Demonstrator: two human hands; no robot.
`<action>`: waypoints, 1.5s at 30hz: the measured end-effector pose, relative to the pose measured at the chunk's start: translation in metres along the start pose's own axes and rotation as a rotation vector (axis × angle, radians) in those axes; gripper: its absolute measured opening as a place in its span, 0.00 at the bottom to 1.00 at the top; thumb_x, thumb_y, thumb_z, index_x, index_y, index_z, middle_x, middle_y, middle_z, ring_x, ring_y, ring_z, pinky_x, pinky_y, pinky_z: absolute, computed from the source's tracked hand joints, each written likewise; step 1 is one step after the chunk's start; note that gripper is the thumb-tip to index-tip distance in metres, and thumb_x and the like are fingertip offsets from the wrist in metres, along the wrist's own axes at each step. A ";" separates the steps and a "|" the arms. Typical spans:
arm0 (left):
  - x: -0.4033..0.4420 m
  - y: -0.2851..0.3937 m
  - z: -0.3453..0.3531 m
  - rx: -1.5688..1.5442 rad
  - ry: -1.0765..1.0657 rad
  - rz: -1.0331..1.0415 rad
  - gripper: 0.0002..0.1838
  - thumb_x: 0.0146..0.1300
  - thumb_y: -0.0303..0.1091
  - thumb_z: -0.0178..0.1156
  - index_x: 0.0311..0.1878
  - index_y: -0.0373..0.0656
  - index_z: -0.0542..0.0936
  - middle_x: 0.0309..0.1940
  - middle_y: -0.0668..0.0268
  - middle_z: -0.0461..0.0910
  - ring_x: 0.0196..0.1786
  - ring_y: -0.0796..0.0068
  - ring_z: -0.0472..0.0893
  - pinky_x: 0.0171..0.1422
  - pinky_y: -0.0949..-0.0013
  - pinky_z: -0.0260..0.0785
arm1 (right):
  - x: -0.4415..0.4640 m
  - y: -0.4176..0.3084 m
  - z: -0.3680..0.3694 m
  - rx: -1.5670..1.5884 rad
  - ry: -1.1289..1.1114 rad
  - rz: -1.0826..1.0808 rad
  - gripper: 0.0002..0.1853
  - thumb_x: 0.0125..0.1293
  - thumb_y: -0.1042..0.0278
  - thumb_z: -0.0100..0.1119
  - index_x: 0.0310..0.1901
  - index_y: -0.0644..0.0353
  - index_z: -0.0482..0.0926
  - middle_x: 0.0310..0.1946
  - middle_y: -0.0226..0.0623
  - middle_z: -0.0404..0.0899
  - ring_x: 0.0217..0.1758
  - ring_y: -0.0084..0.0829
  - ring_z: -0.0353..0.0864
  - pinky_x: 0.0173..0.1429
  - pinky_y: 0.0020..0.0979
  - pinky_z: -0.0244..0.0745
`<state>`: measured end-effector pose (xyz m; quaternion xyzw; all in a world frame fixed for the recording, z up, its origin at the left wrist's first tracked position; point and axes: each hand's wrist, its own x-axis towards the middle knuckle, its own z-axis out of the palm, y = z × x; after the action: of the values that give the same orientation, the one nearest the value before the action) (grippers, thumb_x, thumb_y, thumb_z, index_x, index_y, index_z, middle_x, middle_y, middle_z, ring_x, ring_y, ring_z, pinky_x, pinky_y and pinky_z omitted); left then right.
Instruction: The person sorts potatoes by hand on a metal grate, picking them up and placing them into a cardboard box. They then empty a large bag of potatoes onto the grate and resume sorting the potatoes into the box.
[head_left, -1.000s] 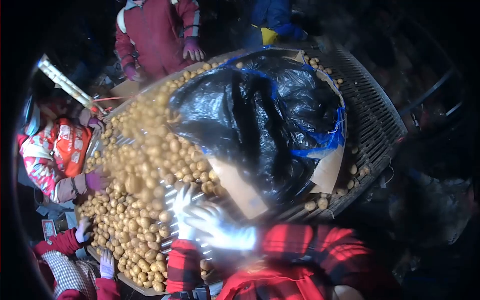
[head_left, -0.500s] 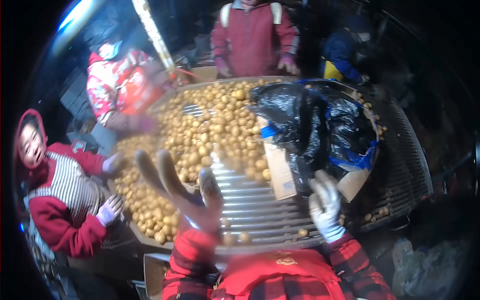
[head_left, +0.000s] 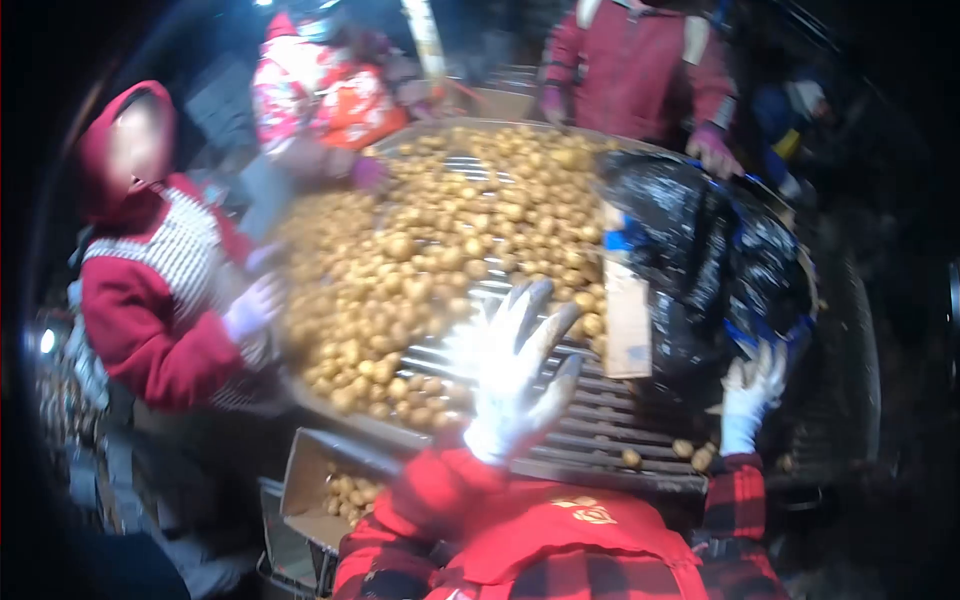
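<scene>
Your left hand (head_left: 510, 385) hangs fingers-spread over the slats (head_left: 615, 412); I can't tell whether your right hand (head_left: 757, 385) grips the bag (head_left: 665, 255), but tugging could scatter potatoes (head_left: 450, 240).

So the potatoes (head_left: 450, 230) cover the left and far part of the slatted table (head_left: 610, 420), plastic sheeting (head_left: 675, 235) sits to their right, and a cardboard flap (head_left: 627, 325) lies between the two. Couple of loose spuds (head_left: 684, 448) at the near right. Cardboard box (head_left: 303, 485) with more potatoes inside is just off the near-left edge.
</scene>
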<state>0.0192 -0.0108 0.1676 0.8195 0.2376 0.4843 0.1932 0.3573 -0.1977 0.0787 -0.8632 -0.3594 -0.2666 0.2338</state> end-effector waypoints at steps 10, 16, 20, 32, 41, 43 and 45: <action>-0.044 -0.026 0.112 -0.049 -0.485 -0.018 0.40 0.56 0.43 0.67 0.73 0.51 0.67 0.72 0.46 0.62 0.73 0.43 0.63 0.75 0.34 0.49 | -0.002 0.005 -0.003 -0.021 0.274 -0.277 0.21 0.67 0.68 0.60 0.60 0.62 0.74 0.64 0.46 0.74 0.67 0.53 0.71 0.72 0.53 0.66; -0.017 -0.027 0.162 0.012 -0.547 0.198 0.43 0.54 0.48 0.70 0.74 0.55 0.66 0.73 0.46 0.60 0.74 0.36 0.60 0.73 0.32 0.53 | 0.025 0.031 0.005 0.036 0.300 -0.235 0.15 0.69 0.69 0.61 0.55 0.64 0.78 0.57 0.53 0.77 0.59 0.52 0.77 0.64 0.47 0.73; -0.005 -0.001 0.198 -0.042 -0.583 0.180 0.47 0.50 0.49 0.72 0.75 0.59 0.65 0.77 0.46 0.53 0.78 0.32 0.51 0.74 0.27 0.48 | 0.054 0.082 0.016 -0.176 0.273 -0.301 0.14 0.66 0.71 0.63 0.52 0.63 0.81 0.56 0.52 0.79 0.58 0.52 0.77 0.62 0.47 0.74; 0.008 0.032 0.254 0.245 -0.558 0.276 0.41 0.59 0.61 0.62 0.74 0.54 0.69 0.78 0.40 0.51 0.76 0.26 0.52 0.74 0.27 0.47 | 0.093 0.121 0.066 -0.365 0.095 0.132 0.25 0.57 0.52 0.62 0.55 0.54 0.81 0.52 0.49 0.79 0.55 0.53 0.75 0.57 0.61 0.70; 0.046 0.039 0.261 0.056 -0.267 0.393 0.23 0.71 0.43 0.57 0.66 0.48 0.76 0.69 0.49 0.68 0.72 0.43 0.64 0.77 0.37 0.50 | 0.085 0.110 0.089 -0.183 0.093 0.135 0.29 0.59 0.54 0.63 0.62 0.54 0.75 0.67 0.41 0.66 0.64 0.52 0.67 0.66 0.56 0.67; 0.063 0.048 0.275 0.122 -0.231 0.453 0.23 0.71 0.44 0.56 0.67 0.49 0.75 0.69 0.53 0.69 0.72 0.43 0.64 0.78 0.37 0.48 | 0.088 0.105 0.073 -0.161 0.001 0.164 0.25 0.61 0.52 0.60 0.56 0.59 0.79 0.58 0.47 0.73 0.61 0.51 0.70 0.62 0.51 0.71; 0.066 0.039 0.311 0.030 -0.202 0.400 0.25 0.73 0.48 0.52 0.69 0.51 0.74 0.70 0.54 0.68 0.73 0.48 0.65 0.78 0.39 0.48 | 0.089 0.095 0.053 -0.085 -0.014 0.183 0.25 0.61 0.53 0.60 0.56 0.59 0.79 0.58 0.46 0.73 0.61 0.50 0.71 0.61 0.50 0.71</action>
<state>0.3300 -0.0311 0.0934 0.8975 0.0569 0.4249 0.1039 0.4967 -0.1823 0.0747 -0.9034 -0.2691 -0.2531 0.2177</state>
